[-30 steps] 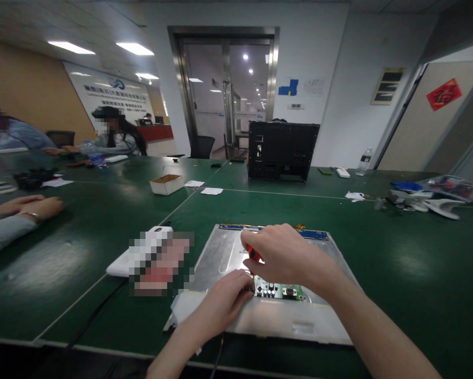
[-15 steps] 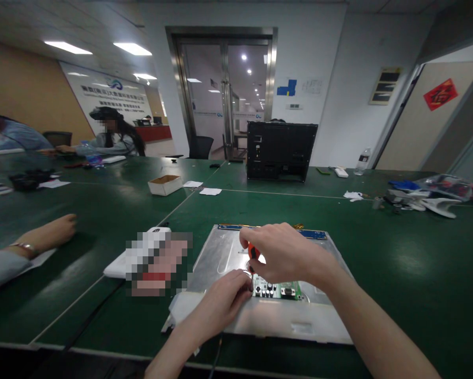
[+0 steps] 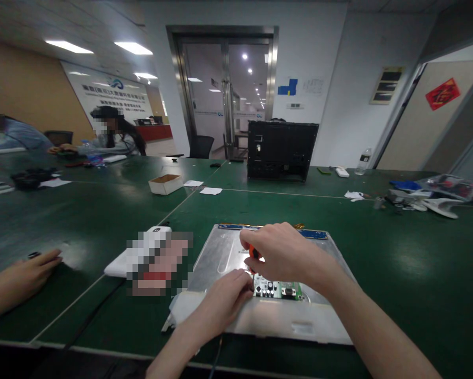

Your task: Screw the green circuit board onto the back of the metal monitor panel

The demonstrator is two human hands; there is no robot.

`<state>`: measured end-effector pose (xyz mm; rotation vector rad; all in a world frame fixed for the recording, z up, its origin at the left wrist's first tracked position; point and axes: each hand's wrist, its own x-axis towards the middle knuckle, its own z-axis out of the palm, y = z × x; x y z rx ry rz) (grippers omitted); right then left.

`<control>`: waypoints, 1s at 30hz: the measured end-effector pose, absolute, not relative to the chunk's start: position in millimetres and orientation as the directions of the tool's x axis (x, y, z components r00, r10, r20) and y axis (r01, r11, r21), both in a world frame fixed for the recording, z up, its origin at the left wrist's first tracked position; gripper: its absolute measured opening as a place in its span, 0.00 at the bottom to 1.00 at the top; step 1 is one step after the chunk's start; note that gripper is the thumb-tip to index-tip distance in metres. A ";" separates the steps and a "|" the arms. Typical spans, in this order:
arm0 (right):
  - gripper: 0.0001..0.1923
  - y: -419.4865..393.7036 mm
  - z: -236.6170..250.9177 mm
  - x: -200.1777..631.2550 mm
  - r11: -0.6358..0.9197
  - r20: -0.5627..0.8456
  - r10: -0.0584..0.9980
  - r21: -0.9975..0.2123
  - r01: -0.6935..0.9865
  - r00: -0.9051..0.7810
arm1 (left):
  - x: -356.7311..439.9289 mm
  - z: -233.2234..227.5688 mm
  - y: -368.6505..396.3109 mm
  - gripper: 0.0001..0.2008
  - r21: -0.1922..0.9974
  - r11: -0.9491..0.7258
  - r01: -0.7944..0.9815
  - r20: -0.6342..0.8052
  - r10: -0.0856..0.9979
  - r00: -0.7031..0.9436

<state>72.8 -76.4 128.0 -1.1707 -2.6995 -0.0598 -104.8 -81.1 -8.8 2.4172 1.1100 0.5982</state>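
Note:
My right hand point(image 3: 279, 252) is closed around the orange and black handle of a screwdriver point(image 3: 253, 251), which points down at a green circuit board point(image 3: 296, 291). The board lies on the flat metal back of a display panel point(image 3: 216, 258). My left hand point(image 3: 228, 300) rests at the board's left side, its fingertips pressed together near the screwdriver's lower end. Whether those fingers pinch the shaft or something small cannot be made out. Along the panel's far edge runs a narrow blue circuit strip point(image 3: 314, 234).
To the left lies a white device point(image 3: 118, 265) with a cable, beside a blurred-out patch. A co-worker's hand point(image 3: 34, 271) reaches in at far left. Farther back stand a small open box point(image 3: 165, 184), a black monitor casing point(image 3: 281, 152) and a bottle point(image 3: 363, 161); plastic-wrapped parts point(image 3: 453, 189) lie right.
The co-worker's arm at the left has shifted down and left, with its fingers now near the table. My hands and the screwdriver stay in nearly the same place.

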 end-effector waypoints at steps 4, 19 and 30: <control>0.07 -77.5 128.7 72.5 0.684 0.176 0.723 -0.043 0.728 -0.668 | -104.8 -6.9 -81.4 0.05 0.548 -0.585 0.598 0.186 0.782 0.595; 0.09 -73.3 128.0 71.2 0.662 0.182 0.739 -0.016 0.750 -0.648 | -106.9 -10.0 -80.3 0.05 0.554 -0.597 0.581 0.208 0.775 0.597; 0.09 -74.9 129.2 74.4 0.696 0.162 0.709 -0.009 0.718 -0.686 | -105.5 -14.1 -79.2 0.06 0.532 -0.603 0.595 0.223 0.777 0.589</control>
